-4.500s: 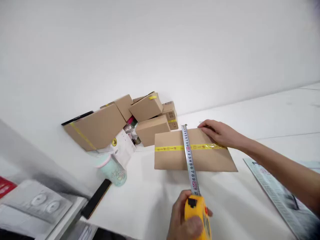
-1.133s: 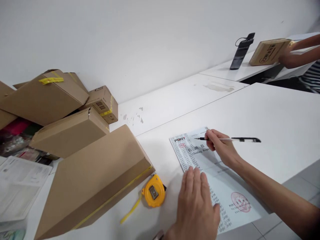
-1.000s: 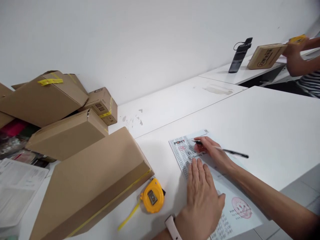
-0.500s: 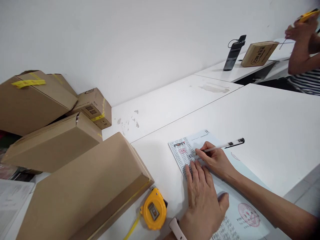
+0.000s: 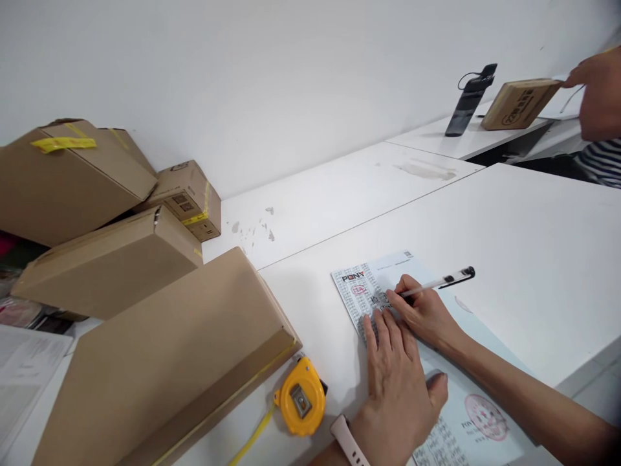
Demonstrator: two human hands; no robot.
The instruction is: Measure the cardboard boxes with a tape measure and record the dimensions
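Observation:
A pale blue printed paper (image 5: 485, 353) with a PONY logo and red stamps lies on the white table. My left hand (image 5: 395, 382) rests flat on it, fingers stretched out. Just beyond, my right hand (image 5: 429, 317) grips a pen (image 5: 439, 283) with a clear barrel and black cap end, its tip low over the printed lines and hidden by the fingers. To the left of my left hand sits a yellow tape measure (image 5: 301, 398), with some of its blade drawn out alongside a large cardboard box (image 5: 179, 343).
More cardboard boxes (image 5: 111, 262) with yellow tape are stacked at the left by the wall. A printed sheet (image 5: 29, 375) lies at the left edge. Farther right stand a dark water bottle (image 5: 468, 103) and a small carton (image 5: 521, 107), touched by another person's hand (image 5: 599, 90).
My view has shifted slightly. My hands stay on the paper, the right one still holding the pen. The other person's arm has come down, a hand now at the small carton.

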